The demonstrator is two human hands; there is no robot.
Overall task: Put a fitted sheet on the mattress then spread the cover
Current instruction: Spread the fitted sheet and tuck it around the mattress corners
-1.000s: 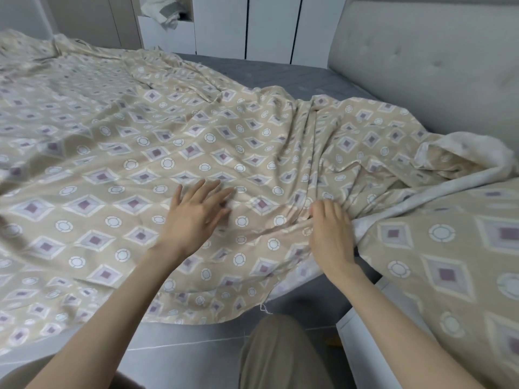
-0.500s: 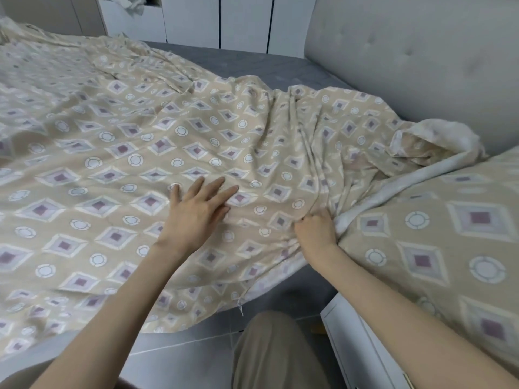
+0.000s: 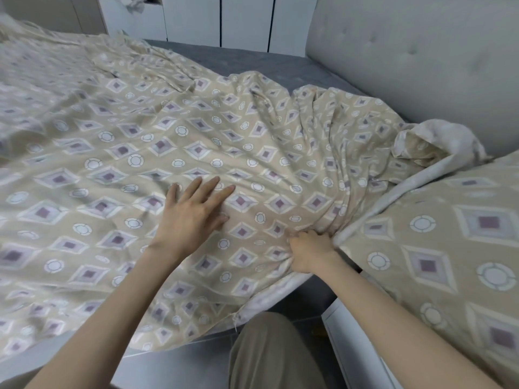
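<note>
A beige patterned sheet (image 3: 157, 153) with purple diamonds and white rings lies spread and wrinkled over the grey mattress (image 3: 252, 60). My left hand (image 3: 193, 211) rests flat on the sheet with its fingers spread. To its right, my right hand (image 3: 309, 251) grips a bunched fold of the sheet near the bed's front edge, and creases fan out from that grip. At the right a portion of the sheet (image 3: 438, 242) is folded over, showing a white underside along its edge. Bare mattress shows at the back near the headboard.
A padded grey headboard (image 3: 407, 57) rises at the right. White cupboard doors (image 3: 244, 21) stand beyond the bed. My knee in khaki trousers (image 3: 269, 355) is at the bottom, above grey floor tiles, beside a white bed-frame edge (image 3: 356, 349).
My right hand has gone from lying on the sheet to gripping a bunched fold and has pulled it toward the front edge. The left hand stays flat on the fabric.
</note>
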